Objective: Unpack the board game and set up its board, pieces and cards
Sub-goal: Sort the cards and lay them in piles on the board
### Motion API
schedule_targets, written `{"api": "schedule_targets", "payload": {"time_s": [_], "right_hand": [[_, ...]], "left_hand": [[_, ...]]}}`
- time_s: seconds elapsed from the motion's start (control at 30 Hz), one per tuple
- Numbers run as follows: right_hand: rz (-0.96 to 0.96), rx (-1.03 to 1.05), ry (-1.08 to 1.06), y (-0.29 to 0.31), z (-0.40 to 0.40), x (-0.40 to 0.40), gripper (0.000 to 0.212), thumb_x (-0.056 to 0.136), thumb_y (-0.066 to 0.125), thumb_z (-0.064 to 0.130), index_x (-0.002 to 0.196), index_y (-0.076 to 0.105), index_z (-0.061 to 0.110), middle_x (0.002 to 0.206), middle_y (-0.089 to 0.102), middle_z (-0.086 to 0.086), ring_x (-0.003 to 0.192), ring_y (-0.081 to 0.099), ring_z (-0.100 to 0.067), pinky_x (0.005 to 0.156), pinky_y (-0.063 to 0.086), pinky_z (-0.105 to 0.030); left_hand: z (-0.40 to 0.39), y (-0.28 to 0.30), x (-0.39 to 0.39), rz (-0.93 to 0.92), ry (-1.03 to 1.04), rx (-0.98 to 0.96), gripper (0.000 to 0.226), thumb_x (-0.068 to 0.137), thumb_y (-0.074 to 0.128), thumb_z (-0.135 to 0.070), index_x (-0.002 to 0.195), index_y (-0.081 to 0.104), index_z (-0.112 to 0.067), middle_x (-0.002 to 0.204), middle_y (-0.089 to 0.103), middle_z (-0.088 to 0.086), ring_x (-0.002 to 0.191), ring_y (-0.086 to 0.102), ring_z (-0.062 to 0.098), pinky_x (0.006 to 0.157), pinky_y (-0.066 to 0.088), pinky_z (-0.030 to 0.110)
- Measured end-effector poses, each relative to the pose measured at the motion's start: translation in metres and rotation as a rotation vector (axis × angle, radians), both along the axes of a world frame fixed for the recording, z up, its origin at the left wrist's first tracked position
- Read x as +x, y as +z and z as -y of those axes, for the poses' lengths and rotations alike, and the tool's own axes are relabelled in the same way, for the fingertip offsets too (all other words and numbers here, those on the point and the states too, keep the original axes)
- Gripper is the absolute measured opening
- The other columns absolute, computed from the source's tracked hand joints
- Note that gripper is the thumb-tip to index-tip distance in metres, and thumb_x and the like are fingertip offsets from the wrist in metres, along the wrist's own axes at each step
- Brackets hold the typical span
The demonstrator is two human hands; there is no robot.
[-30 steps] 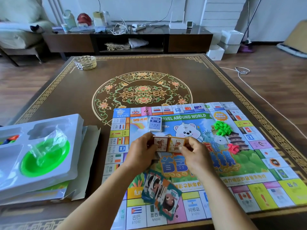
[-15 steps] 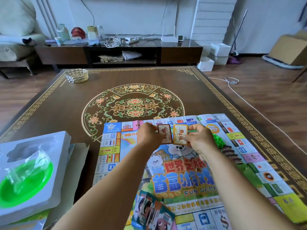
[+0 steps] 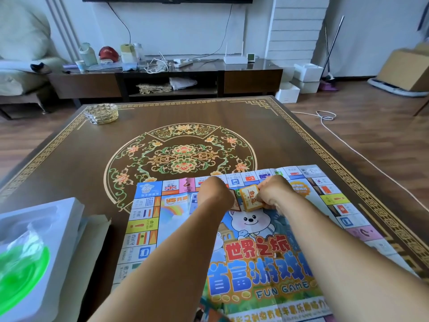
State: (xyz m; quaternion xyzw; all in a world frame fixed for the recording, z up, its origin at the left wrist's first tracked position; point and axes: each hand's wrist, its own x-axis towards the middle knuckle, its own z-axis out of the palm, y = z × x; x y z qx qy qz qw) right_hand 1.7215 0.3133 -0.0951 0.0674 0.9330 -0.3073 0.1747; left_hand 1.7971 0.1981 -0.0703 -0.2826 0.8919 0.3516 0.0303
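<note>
The colourful paper game board (image 3: 246,259) lies unfolded on the brown patterned table (image 3: 185,126). Both my hands are over its far part. My right hand (image 3: 275,194) grips a small orange-yellow card deck (image 3: 250,198) by its right side. My left hand (image 3: 216,194) holds a second, reddish-brown card deck (image 3: 234,201); my knuckles hide most of it. The two decks are side by side, nearly touching, low over the board. The character cards show only as a sliver at the bottom edge.
A white plastic insert tray (image 3: 46,228) with a green dish (image 3: 21,275) and a clear bag sits at the left on flat cardboard. A gold woven dish (image 3: 101,113) stands at the far left corner. A TV stand is behind the table; a white cable lies on the floor to the right.
Both hands carried the two card decks away from me, from the board's middle to its far part. The view tilted up, so the near cards slid out of sight.
</note>
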Motion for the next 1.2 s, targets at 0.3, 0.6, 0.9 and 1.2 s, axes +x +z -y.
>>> {"api": "schedule_targets", "payload": {"time_s": [0.3, 0.6, 0.9, 1.2], "right_hand": [[-0.109, 0.25, -0.002, -0.003, 0.005, 0.007, 0.021, 0.087, 0.053, 0.002, 0.107, 0.06, 0.002, 0.107, 0.065, -0.014, 0.103, 0.062, -0.028, 0.076, 0.048, -0.03], [-0.148, 0.265, -0.017, -0.005, 0.007, 0.012, 0.023, 0.091, 0.048, 0.004, 0.112, 0.058, 0.002, 0.116, 0.063, -0.016, 0.106, 0.06, -0.03, 0.077, 0.046, -0.031], [-0.408, -0.154, 0.05, 0.023, 0.019, 0.052, 0.012, 0.09, 0.053, 0.024, 0.09, 0.063, 0.017, 0.09, 0.065, -0.003, 0.085, 0.058, -0.026, 0.067, 0.037, -0.027], [-0.402, -0.412, 0.09, 0.034, 0.016, 0.16, 0.016, 0.092, 0.054, 0.031, 0.087, 0.06, 0.017, 0.082, 0.062, 0.001, 0.079, 0.057, -0.021, 0.066, 0.039, -0.028]], "left_hand": [[-0.011, 0.0, -0.003, 0.024, -0.112, -0.211, 0.021, 0.088, 0.045, 0.004, 0.071, 0.043, -0.009, 0.104, 0.064, 0.012, 0.082, 0.054, 0.025, 0.068, 0.042, 0.027], [-0.015, -0.009, -0.003, 0.083, -0.189, -0.334, 0.026, 0.087, 0.05, 0.0, 0.111, 0.058, -0.005, 0.117, 0.06, 0.015, 0.105, 0.061, 0.029, 0.074, 0.05, 0.031], [-0.01, 0.014, 0.021, -0.139, -0.142, -0.2, 0.018, 0.089, 0.047, -0.004, 0.101, 0.06, -0.005, 0.105, 0.067, 0.014, 0.095, 0.062, 0.03, 0.065, 0.041, 0.03], [0.01, 0.019, 0.126, -0.266, -0.01, 0.247, 0.007, 0.088, 0.056, -0.017, 0.091, 0.063, -0.015, 0.082, 0.067, 0.011, 0.061, 0.055, 0.026, 0.055, 0.04, 0.023]]}}
